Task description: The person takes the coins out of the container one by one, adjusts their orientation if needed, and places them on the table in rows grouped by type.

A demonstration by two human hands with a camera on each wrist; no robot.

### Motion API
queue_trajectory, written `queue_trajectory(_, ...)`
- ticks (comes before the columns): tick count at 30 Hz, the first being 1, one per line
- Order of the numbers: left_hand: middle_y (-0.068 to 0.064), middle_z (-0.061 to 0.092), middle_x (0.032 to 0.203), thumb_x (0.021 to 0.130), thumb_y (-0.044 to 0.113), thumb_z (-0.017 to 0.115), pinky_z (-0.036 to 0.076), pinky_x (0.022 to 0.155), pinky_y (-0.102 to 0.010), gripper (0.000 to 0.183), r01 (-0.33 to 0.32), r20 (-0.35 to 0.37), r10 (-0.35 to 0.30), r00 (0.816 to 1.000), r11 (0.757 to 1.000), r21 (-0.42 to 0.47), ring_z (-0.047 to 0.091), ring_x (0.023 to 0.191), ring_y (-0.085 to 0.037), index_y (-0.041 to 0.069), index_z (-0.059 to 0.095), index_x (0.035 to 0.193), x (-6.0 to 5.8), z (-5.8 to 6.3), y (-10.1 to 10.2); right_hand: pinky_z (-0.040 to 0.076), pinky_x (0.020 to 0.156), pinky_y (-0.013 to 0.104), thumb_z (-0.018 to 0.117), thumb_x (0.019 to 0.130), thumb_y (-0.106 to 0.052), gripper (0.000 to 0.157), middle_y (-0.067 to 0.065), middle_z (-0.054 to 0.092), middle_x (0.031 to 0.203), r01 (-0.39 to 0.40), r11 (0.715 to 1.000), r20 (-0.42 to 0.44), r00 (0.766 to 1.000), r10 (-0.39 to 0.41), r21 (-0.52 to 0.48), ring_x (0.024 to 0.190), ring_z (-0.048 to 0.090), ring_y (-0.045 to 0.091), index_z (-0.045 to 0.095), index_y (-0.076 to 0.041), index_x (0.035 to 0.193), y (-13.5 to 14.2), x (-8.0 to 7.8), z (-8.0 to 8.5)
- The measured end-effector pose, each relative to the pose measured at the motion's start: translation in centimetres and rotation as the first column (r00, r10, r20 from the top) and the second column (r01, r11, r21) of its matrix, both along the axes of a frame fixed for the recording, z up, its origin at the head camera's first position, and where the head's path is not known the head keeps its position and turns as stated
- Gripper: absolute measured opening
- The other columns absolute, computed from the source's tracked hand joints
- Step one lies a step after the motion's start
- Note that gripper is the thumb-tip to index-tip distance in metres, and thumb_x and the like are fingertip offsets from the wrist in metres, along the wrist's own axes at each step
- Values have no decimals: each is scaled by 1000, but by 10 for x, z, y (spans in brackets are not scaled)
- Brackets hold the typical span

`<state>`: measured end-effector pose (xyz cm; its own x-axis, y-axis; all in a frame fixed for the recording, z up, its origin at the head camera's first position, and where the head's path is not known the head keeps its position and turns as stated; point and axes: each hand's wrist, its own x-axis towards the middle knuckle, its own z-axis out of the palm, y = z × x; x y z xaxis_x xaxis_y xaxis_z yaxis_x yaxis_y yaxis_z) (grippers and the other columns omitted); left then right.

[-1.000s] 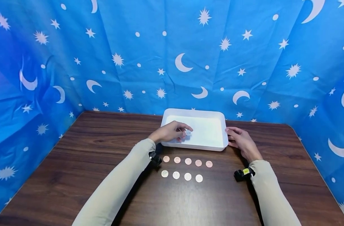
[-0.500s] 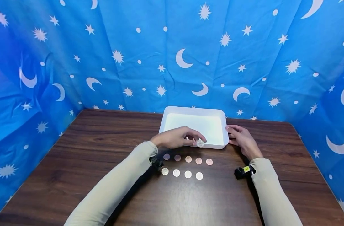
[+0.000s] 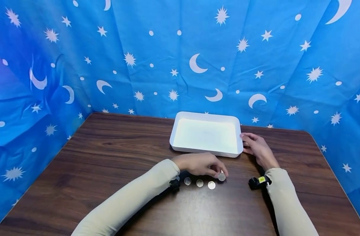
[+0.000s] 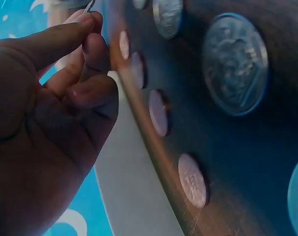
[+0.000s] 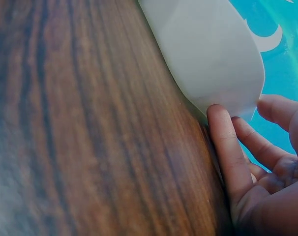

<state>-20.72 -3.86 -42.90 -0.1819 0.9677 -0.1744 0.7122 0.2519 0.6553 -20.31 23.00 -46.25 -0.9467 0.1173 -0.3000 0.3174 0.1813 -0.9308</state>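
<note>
My left hand (image 3: 201, 164) reaches across the table in front of the white tray (image 3: 176, 144) and pinches a silver coin (image 3: 222, 177) between thumb and fingertips. Seen from the left wrist, that coin (image 4: 90, 6) shows only its thin edge. Below the hand lies a row of silver coins (image 3: 200, 183). Behind them is a row of copper-coloured coins (image 4: 192, 181), hidden under the left hand in the head view. My right hand (image 3: 259, 149) touches the tray's right end, its fairly straight fingers (image 5: 226, 142) against the outer wall and rim.
The dark wood table (image 3: 123, 141) reaches back to a blue cloth (image 3: 162, 49) printed with moons and stars, which also stands at both sides. The tray sits near the back edge. Black wrist cameras (image 3: 253, 183) are strapped over both sleeves.
My left hand has brought the silver coin out from over the tray, towards me and to the right, down to the end of the silver row. The right hand stays at the tray.
</note>
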Motion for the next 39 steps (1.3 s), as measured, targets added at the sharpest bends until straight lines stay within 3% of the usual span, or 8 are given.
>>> queue_trajectory(4,10,66,90,108,5,59,47,77,-13,30,30,-29,-31,999,999,-45,56,80,2,12,71,134,3,-3,8,58,86,17,55,110,-42,66,23,46,158,-12,1000,14,1000,12,1,121,61,17,39,-3,161,2,0,1)
queue_trajectory(8,11,70,100,108,6,59,47,79,-12,29,57,-72,-62,995,996,-71,58,84,2,12,72,133,3,-4,13,57,87,17,55,110,-42,66,23,46,159,-21,1000,25,999,21,-2,125,60,19,39,-3,161,3,-2,3)
queue_trajectory(14,9,74,117,105,9,65,46,84,-9,29,78,-152,-86,985,995,-64,59,96,5,13,74,132,0,-5,11,58,86,18,55,110,-41,65,24,46,158,-25,1000,26,999,25,3,121,61,16,40,-3,161,1,-5,3)
queue_trajectory(18,11,73,117,105,9,66,46,84,-8,27,82,-147,-87,985,996,-41,58,96,7,13,76,130,-1,-7,11,58,86,18,55,110,-41,65,24,47,157,-23,1000,21,1000,23,9,115,63,12,40,-2,160,2,-6,3)
queue_trajectory(28,14,73,106,105,11,67,46,84,-7,24,48,-148,-51,988,999,-20,59,89,10,14,78,126,3,-8,12,58,85,17,54,110,-42,66,24,45,158,-21,1000,27,999,21,23,119,61,19,40,-2,160,1,-5,4)
queue_trajectory(34,18,72,100,106,11,64,47,82,-8,25,24,-177,-27,984,1000,-15,59,87,10,16,77,127,9,-7,8,58,85,18,53,111,-39,64,25,45,157,-22,1000,16,1000,22,2,104,63,6,40,-1,160,0,-1,4)
queue_trajectory(39,17,73,111,108,19,63,48,89,-11,24,-28,-212,31,977,999,17,60,97,10,20,76,128,12,-3,-2,59,85,19,55,110,-40,65,23,46,156,-12,1000,16,1000,12,-26,97,63,0,40,-1,160,0,3,4)
